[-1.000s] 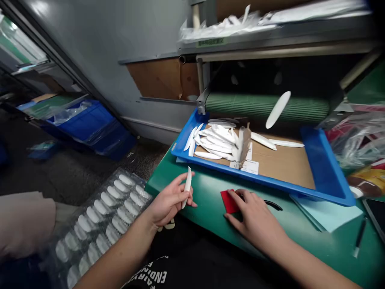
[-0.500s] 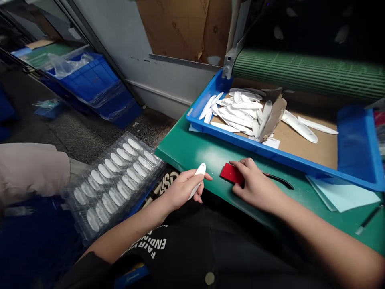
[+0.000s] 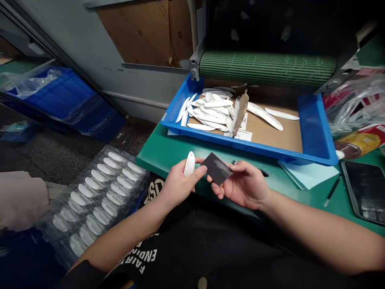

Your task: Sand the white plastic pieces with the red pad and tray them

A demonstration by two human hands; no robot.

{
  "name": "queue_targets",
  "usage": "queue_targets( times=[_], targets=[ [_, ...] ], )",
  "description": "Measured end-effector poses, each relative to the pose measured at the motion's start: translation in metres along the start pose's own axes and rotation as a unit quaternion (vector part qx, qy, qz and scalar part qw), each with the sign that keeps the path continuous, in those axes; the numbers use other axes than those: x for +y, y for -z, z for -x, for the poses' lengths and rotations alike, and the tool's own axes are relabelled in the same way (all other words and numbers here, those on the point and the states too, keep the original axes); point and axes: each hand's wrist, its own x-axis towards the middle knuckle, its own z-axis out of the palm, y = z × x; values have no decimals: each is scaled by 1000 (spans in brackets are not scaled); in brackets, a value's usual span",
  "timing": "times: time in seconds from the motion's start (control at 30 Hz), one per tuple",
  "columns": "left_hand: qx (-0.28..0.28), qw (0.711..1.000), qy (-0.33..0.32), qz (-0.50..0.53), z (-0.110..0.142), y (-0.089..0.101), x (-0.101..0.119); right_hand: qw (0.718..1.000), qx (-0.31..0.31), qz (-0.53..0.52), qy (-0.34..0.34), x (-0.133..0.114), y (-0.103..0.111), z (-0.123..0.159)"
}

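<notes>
Left hand pinches a white oval piece; right hand pinches a dark card.
Each grip is pressed on its thing, the two just apart, above the green tabletop before a blue tray.

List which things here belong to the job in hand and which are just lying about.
Job: left hand holding a white oval piece; right hand holding a dark square pad; clear blister tray; blue tray.
Lying about: pen; dark tablet; pale blue sheet; blue crate.
</notes>
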Motion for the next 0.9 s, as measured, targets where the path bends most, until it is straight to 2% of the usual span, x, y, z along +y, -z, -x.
queue_targets(
  times=[0.1, 0.17, 0.33, 0.43, 0.57, 0.67, 0.8, 0.9],
  targets=[
    [-46, 991, 34, 125, -6, -2, -2, 1000, -15, 0, 4, 0, 3, 1],
    [-80, 980, 50, 173, -7, -4, -4, 1000, -20, -7, -15, 1, 4, 1],
    [-147, 967, 55, 202, -6, -17, -15, 998, -33, -22, -57, 5, 0, 4],
    [-137, 975, 32, 172, -6, -23, -22, 999, -18, -22, -41, 2, -5, 6],
    [-62, 996, -22, 68, -2, -19, -21, 991, 101, 37, 80, -10, -7, 8],
    [-85, 996, -33, 7, 1, -14, -18, 971, 150, 119, 143, -13, -4, 9],
    [-144, 986, -64, -60, 2, -13, -21, 953, 133, 242, 127, -4, -2, 9],
    [-169, 975, -108, -100, 1, -14, -25, 952, 93, 274, 100, 2, -2, 9]
  ],
)
